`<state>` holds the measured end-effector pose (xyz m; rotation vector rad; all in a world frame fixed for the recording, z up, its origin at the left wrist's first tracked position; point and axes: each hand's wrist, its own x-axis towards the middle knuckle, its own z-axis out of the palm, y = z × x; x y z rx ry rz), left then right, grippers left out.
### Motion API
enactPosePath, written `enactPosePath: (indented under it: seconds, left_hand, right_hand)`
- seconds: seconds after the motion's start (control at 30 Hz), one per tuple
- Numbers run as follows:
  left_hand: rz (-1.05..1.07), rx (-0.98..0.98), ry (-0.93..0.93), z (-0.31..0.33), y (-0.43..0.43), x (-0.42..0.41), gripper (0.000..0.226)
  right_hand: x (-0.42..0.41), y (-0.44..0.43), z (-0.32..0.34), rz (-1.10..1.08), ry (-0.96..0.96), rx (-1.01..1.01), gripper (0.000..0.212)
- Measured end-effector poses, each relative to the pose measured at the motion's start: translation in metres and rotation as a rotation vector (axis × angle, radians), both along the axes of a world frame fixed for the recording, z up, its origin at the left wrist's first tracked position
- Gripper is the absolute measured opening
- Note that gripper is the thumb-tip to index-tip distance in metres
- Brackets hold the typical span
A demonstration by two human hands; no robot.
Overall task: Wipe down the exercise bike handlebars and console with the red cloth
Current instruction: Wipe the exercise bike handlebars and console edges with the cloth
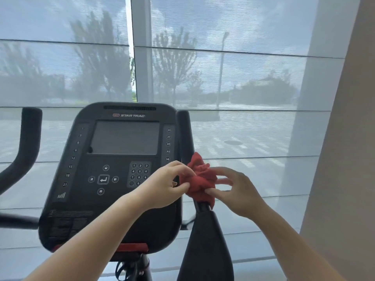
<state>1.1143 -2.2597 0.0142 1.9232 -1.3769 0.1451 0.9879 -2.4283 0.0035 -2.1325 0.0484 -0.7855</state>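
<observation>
The red cloth (199, 179) sits bunched around the right handlebar (183, 126), just right of the console (121, 169), one crumpled peak poking upward. That bar runs up and away from the viewer, its tip standing upright beside the console's edge. The left handlebar (28, 138) curves up well apart on the far side, with shaded windows (243, 78) behind. The left forearm crosses the console's lower right corner. The left hand (166, 185) pinches the cloth with curled fingertips, and the right hand (237, 191) meets it from the other side, thumb and loosely curled fingers nipping the fabric.
</observation>
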Motion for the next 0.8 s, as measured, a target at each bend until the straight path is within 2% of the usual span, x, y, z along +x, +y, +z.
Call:
enactPosePath:
  seconds: [0.17, 0.23, 0.33, 0.43, 0.57, 0.7, 0.8]
  left_hand:
    - [-0.109, 0.046, -0.043, 0.000, -0.006, -0.011, 0.064]
    - [-0.082, 0.008, -0.116, -0.005, -0.012, -0.013, 0.057]
    - [-0.027, -0.053, -0.109, -0.008, -0.013, -0.015, 0.042]
    - [-0.018, -0.090, 0.001, -0.009, -0.006, -0.016, 0.039]
    - [0.096, -0.188, 0.148, -0.003, 0.012, -0.006, 0.036]
    - [0.208, -0.402, 0.332, 0.018, 0.020, 0.017, 0.030]
    - [0.271, -0.564, 0.398, 0.041, 0.011, 0.026, 0.027]
  right_hand:
    - [-0.002, 0.007, -0.006, 0.000, -0.059, 0.107, 0.051]
    - [-0.007, 0.006, -0.008, 0.026, -0.072, 0.163, 0.051]
    - [-0.014, 0.005, -0.007, -0.005, -0.064, 0.157, 0.044]
    - [-0.023, 0.008, -0.001, -0.029, -0.044, 0.126, 0.032]
    - [-0.035, 0.016, -0.001, -0.061, 0.025, 0.029, 0.025]
    - [-0.040, 0.023, -0.007, -0.075, 0.094, -0.022, 0.024]
    - [-0.038, 0.021, -0.009, -0.096, 0.121, -0.021, 0.028]
